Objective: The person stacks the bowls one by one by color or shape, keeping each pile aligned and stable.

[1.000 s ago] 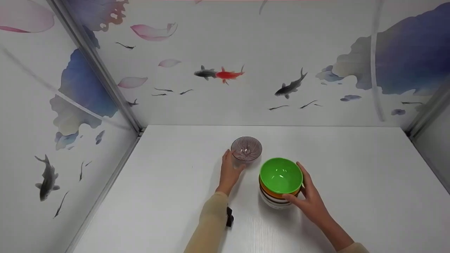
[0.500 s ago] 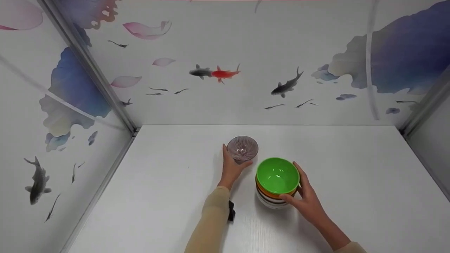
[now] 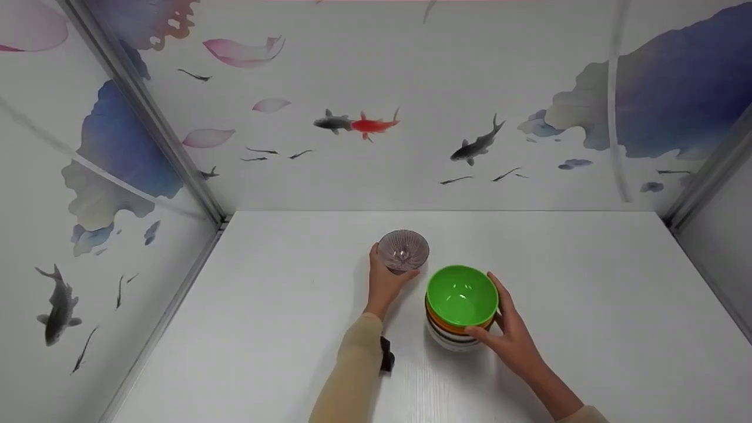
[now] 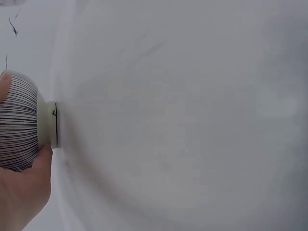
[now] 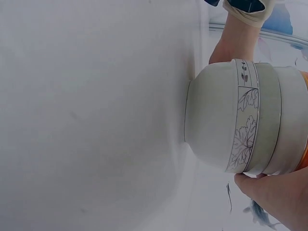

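Observation:
My left hand (image 3: 388, 285) holds a small striped bowl (image 3: 404, 249) with thumb and fingers on either side. Its inside looks purplish in the head view; fine dark lines and a pale foot show on that bowl (image 4: 21, 120) in the left wrist view. To its right stands an upright stack of several nested bowls: a green bowl (image 3: 462, 295) on top, orange below, whitish ones underneath. My right hand (image 3: 511, 338) grips the stack's right side. A leaf-patterned band circles the lowest bowl (image 5: 216, 118) in the right wrist view, which rests on the table.
Both bowls and stack stand on a white table (image 3: 264, 329). A white back wall (image 3: 376, 182) with painted fish and petals rises behind it, and a side panel (image 3: 35, 205) with a metal post closes the left.
My left hand has come closer round the striped bowl, its thumb now against the near side. The right hand keeps its grip on the stack. The head view has shifted slightly.

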`<state>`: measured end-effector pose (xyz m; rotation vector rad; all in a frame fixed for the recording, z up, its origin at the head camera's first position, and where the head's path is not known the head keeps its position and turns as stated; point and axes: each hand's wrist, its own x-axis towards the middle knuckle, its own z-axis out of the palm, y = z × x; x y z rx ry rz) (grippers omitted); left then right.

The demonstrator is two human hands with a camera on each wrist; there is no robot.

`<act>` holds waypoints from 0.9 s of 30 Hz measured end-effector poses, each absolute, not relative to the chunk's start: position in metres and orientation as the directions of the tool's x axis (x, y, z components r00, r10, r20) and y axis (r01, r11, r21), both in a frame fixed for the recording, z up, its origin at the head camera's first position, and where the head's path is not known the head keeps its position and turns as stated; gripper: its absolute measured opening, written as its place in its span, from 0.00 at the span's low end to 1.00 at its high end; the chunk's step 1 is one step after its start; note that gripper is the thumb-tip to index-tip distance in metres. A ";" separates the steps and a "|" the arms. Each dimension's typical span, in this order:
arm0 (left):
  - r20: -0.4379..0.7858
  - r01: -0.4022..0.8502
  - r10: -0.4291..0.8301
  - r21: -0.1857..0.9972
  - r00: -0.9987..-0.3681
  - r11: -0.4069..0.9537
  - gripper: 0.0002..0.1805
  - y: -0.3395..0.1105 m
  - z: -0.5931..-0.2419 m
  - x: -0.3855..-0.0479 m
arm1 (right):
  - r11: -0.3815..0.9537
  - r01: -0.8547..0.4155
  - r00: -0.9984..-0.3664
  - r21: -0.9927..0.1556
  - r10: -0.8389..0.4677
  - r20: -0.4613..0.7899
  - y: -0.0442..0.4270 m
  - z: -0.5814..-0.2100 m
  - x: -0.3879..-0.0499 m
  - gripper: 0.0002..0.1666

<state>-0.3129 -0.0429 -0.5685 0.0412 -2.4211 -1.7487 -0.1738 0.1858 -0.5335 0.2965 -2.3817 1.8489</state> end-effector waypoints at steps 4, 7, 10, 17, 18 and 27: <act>0.106 0.065 -0.124 0.951 -0.987 0.301 0.59 -0.048 -0.569 -0.309 | 0.238 -0.215 -0.976 -0.947 -0.085 0.200 0.185 -0.534 -0.174 0.58; 0.096 0.054 -0.128 0.954 -0.987 0.296 0.59 -0.054 -0.569 -0.306 | 0.247 -0.216 -0.976 -0.945 -0.087 0.201 0.186 -0.534 -0.174 0.58; 0.080 0.043 -0.125 0.959 -0.989 0.280 0.59 -0.060 -0.567 -0.303 | 0.246 -0.219 -0.975 -0.944 -0.086 0.203 0.186 -0.534 -0.174 0.58; 0.088 0.065 -0.082 0.967 -0.993 0.248 0.58 -0.072 -0.553 -0.294 | 0.239 -0.219 -0.975 -0.946 -0.084 0.204 0.186 -0.533 -0.173 0.58; 0.090 0.071 -0.072 0.969 -0.993 0.235 0.58 -0.073 -0.550 -0.292 | 0.239 -0.219 -0.975 -0.946 -0.084 0.205 0.186 -0.533 -0.173 0.58; 0.157 0.160 0.043 0.982 -0.987 0.097 0.56 -0.080 -0.513 -0.277 | 0.243 -0.225 -0.974 -0.944 -0.084 0.210 0.186 -0.534 -0.175 0.59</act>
